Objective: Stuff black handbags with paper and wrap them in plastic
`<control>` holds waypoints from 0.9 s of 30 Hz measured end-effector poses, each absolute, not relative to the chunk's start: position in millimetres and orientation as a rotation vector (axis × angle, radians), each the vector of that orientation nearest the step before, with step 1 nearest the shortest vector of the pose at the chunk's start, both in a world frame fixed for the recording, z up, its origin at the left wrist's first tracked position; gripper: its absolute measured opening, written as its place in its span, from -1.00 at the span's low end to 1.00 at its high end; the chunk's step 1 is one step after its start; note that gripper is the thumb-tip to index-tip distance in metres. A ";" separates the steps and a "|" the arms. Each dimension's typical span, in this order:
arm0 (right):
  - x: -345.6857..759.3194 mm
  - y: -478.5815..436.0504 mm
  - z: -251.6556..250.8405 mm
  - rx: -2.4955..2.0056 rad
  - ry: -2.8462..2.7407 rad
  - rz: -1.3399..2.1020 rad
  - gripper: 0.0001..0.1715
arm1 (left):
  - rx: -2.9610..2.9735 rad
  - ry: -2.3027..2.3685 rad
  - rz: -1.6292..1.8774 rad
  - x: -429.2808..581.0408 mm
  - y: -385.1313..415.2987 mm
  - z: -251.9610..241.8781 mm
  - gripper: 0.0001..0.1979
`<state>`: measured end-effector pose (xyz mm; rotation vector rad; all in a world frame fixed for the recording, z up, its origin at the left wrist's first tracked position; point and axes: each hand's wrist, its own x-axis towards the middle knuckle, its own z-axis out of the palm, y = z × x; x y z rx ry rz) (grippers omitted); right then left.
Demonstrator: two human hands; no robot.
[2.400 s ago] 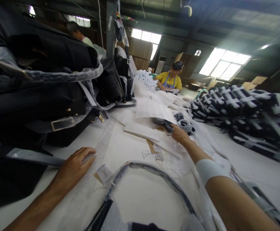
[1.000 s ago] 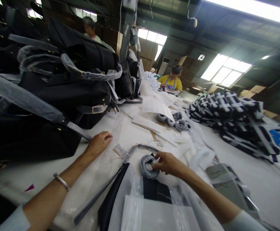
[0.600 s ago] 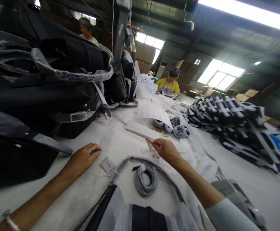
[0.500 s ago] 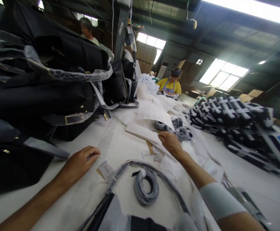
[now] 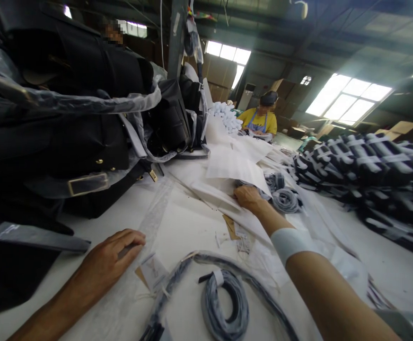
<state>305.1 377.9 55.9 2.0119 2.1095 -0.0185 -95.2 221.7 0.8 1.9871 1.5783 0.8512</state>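
Observation:
My left hand (image 5: 119, 248) rests on the white table, fingers loosely bent and thumb apart, holding nothing. It lies beside a small paper tag (image 5: 151, 272) and a strip of clear plastic. My right hand (image 5: 249, 196) reaches far forward with its fingers curled at the white wrapping sheets (image 5: 234, 168), close to several coiled grey straps (image 5: 286, 200); its fingertips are partly hidden. Nearer to me a wrapped coiled strap (image 5: 224, 303) with a white band lies inside the arc of a plastic-wrapped bag handle (image 5: 181, 270).
Black bags (image 5: 96, 137) with wrapped straps and gold buckles are piled high on the left. A heap of black pieces with white wrapping (image 5: 369, 166) lies on the right. Brown and white tags (image 5: 231, 227) lie mid-table. A person in yellow (image 5: 259, 121) is at the far end.
My right hand has moved forward to the coiled straps and the sheets' edge. The white sheets beside it have shifted. My left hand stays on the table while the view has tilted slightly.

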 end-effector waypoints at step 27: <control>237.9 80.5 98.6 2.435 2.945 -1.013 -0.79 | 2.227 1.192 0.614 -39.9 193.7 75.3 -0.71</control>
